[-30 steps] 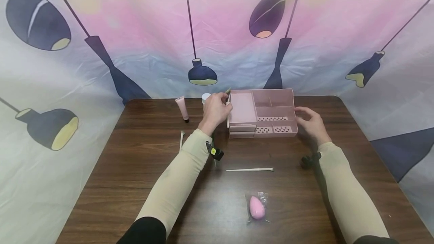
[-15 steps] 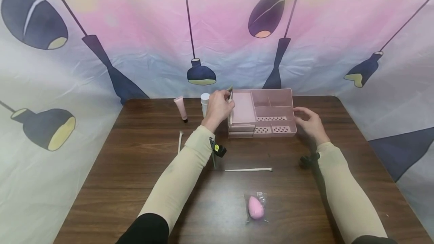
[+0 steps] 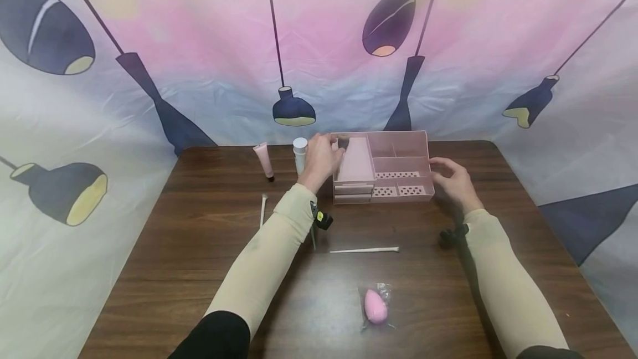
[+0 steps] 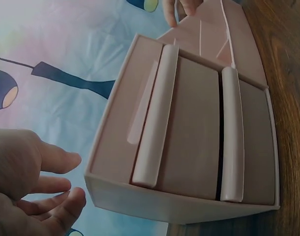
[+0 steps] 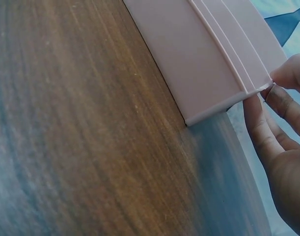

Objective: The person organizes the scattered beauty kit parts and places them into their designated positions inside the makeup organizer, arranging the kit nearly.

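Note:
A pink desktop organizer with drawers and dotted compartments stands at the table's back. In its upper left tray lies what looks like a makeup brush, dark at its far end; my hand partly hides it. My left hand is at the organizer's left wall. In the left wrist view its loosely bent fingers hold nothing, beside the white drawer handles. With thumb and fingers, my right hand pinches the organizer's right edge, as the right wrist view shows.
Left of the organizer stand a white bottle and a pink tube. Thin white brushes lie on the wooden table, one in front of the organizer. A pink makeup sponge in clear plastic lies nearest me.
The brush was upright in my left hand at the organizer's left wall; now it lies inside the tray and the left hand has let go. The right hand keeps its place.

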`<state>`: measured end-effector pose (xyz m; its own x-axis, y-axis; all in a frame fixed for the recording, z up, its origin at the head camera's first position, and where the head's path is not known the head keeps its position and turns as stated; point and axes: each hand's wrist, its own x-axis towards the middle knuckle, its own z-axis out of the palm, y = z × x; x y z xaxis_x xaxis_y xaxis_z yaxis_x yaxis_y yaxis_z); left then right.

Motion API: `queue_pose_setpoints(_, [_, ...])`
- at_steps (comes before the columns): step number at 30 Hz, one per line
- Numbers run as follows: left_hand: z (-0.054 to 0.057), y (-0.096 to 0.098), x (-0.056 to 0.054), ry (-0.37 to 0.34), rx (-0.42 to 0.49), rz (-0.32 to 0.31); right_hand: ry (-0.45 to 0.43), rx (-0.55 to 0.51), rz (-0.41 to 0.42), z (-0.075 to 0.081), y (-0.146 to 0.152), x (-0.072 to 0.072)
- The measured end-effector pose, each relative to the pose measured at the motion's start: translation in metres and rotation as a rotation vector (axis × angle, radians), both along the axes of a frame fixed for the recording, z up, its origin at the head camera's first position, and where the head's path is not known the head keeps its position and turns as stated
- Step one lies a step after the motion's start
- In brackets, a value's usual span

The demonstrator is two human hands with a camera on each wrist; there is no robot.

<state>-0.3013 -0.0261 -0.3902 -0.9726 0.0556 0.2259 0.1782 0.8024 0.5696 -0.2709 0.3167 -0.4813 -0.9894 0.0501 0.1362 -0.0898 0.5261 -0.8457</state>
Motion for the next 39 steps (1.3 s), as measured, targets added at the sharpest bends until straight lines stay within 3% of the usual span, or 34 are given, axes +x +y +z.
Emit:
queue_pose_setpoints(15, [0.007, -0.006, 0.010, -0.010, 0.042, -0.028, -0.055, 0.034, -0.018, 0.001, 0.000, 0.002])
queue_pose_setpoints(26, [0.009, -0.011, 0.017, 0.063, 0.023, -0.051, -0.068, 0.024, -0.014, 0.003, -0.001, 0.002])
queue_pose_setpoints(39, [0.015, -0.020, 0.038, 0.156, 0.028, -0.088, -0.070, 0.041, -0.013, 0.002, -0.001, 0.003])
